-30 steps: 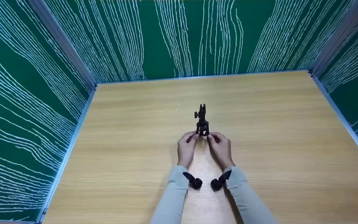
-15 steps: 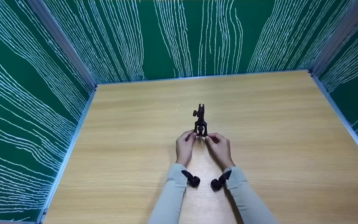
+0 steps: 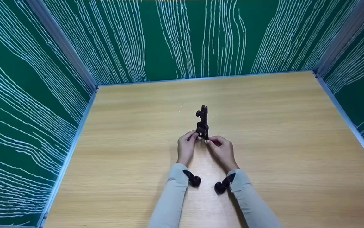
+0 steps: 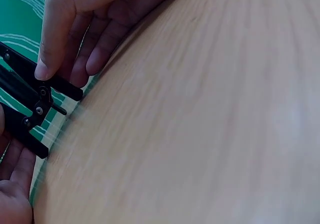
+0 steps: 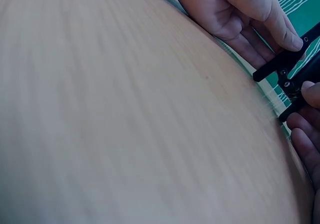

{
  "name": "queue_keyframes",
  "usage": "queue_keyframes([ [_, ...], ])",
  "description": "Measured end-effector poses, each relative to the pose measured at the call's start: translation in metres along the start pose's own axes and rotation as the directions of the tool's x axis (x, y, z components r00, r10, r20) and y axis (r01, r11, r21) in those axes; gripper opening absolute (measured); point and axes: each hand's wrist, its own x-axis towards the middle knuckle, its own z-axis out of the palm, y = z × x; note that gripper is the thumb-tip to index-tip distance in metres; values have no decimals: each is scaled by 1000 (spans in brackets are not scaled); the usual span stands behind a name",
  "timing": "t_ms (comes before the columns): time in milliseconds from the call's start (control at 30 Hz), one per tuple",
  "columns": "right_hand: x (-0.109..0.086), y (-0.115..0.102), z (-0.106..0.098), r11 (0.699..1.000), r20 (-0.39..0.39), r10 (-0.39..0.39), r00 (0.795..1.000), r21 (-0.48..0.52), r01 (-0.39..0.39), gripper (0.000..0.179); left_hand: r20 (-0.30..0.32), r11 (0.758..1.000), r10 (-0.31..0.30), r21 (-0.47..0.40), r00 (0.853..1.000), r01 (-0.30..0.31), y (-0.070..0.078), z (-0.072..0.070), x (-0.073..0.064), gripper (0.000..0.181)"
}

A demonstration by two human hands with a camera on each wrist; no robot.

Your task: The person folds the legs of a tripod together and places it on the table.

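Observation:
A small black tripod (image 3: 202,118) stands upright near the middle of the table, between both hands. A round knob (image 3: 198,113) sticks out on its left side, and its top ends in a forked tip. My left hand (image 3: 186,148) pinches a leg at the lower left with thumb and fingers. On the other side, my right hand (image 3: 224,151) pinches a leg at the lower right. The left wrist view shows two tripod legs (image 4: 31,136) spread apart, joined by hinged struts at a centre post. Another leg (image 5: 280,63) shows under a thumb in the right wrist view.
The wooden table (image 3: 131,133) is bordered by green panels (image 3: 159,60) with white streaks at the back and both sides. Black wrist cameras, left (image 3: 195,181) and right (image 3: 219,188), stick out inward from the sleeves. Tiny white specks lie beyond the hands.
My left hand has moved slightly left and away from me. The tripod has shifted a little left and turned, its left leg now farther back than the right. My right hand has barely moved.

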Motion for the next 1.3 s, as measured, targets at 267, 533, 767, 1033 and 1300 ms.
queue_keyframes([
  [267,0,1,0,1000,19,2,1000,2,-2,8,4,1000,11,4,1000,-11,-1,0,5,20],
  [533,-1,0,-1,999,69,12,998,41,-15,12,14,1000,21,16,1000,-21,-1,1,9,21],
  [767,-2,-2,-1,994,99,27,995,103,-37,15,39,1000,9,-16,999,-9,0,3,10,20],
  [1033,-6,-20,-5,993,123,3,992,121,-18,15,71,999,47,18,996,-49,29,-1,-2,21],
  [1300,-10,-38,-15,985,144,2,990,171,-27,17,48,996,92,-26,995,-91,31,-3,-9,21],
])
